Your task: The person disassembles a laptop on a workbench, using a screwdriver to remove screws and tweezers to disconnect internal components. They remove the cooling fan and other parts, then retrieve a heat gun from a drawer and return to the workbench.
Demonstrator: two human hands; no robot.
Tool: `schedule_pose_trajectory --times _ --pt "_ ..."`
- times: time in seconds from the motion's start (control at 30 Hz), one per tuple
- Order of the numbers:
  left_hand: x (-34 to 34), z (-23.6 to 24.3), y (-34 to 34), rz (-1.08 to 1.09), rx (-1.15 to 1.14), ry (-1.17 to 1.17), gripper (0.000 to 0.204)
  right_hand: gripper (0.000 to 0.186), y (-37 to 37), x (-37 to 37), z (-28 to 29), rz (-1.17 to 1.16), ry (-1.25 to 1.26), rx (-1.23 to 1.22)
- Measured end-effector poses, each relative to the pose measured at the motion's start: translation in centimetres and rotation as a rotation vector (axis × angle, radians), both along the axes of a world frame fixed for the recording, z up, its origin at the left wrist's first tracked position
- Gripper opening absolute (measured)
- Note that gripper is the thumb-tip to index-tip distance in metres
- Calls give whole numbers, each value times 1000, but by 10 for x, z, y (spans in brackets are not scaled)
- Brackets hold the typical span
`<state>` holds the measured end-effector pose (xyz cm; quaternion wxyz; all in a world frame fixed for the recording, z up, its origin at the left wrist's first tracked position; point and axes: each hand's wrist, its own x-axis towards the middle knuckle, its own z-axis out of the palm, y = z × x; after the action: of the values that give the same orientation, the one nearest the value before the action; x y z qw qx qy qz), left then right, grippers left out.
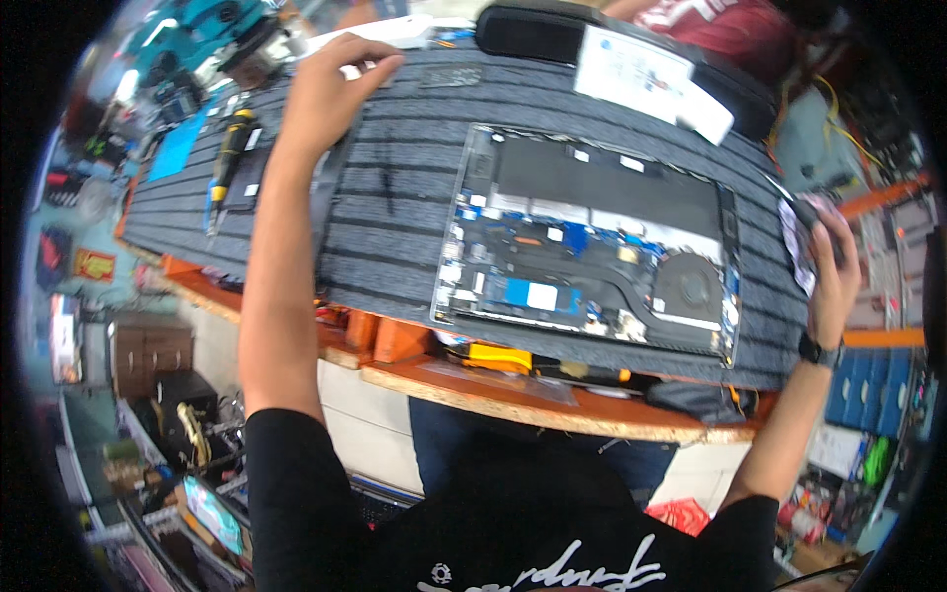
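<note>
An opened laptop base [592, 247] lies on the ribbed grey mat [385, 247], its battery, blue circuit board and round fan [688, 284] exposed. My left hand [330, 89] is raised over the far left of the mat, thumb and fingertips pinched together; whatever they hold, if anything, is too small to make out. Near it lies a small dark plate with little marks [452, 76]. At the right edge, my right hand [835, 261] is closed around a screwdriver [807, 210] with a dark handle and thin shaft. A pale crumpled cloth [793, 242] lies beside that hand.
A yellow-and-black screwdriver [232, 153] rests at the left beside a dark panel. White papers [631, 74] lean against a black case at the back. Yellow-handled tools [498, 357] sit in the orange shelf under the front edge. Another person's red sleeve [730, 30] shows across the bench.
</note>
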<state>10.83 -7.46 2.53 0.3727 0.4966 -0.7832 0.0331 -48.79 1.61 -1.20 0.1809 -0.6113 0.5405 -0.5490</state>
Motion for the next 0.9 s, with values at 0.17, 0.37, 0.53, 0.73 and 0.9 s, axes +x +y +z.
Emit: schedule_pose_trajectory --times 0.17,0.37,0.53,0.73,0.9 --pt "6 -13 -44 45 186 -239 21 27 0 -21 -6 -35 118 36" --pt "-8 -31 -64 -29 172 -365 17 24 5 -33 -5 -20 223 16" --pt "-5 -26 -64 -21 215 -450 17 23 6 -26 1 -8 349 -41" --pt "-3 -20 -56 -22 168 -501 20 23 8 -29 1 -51 278 58" --pt "-24 11 -19 10 53 -295 21 21 10 -16 8 -106 369 228"
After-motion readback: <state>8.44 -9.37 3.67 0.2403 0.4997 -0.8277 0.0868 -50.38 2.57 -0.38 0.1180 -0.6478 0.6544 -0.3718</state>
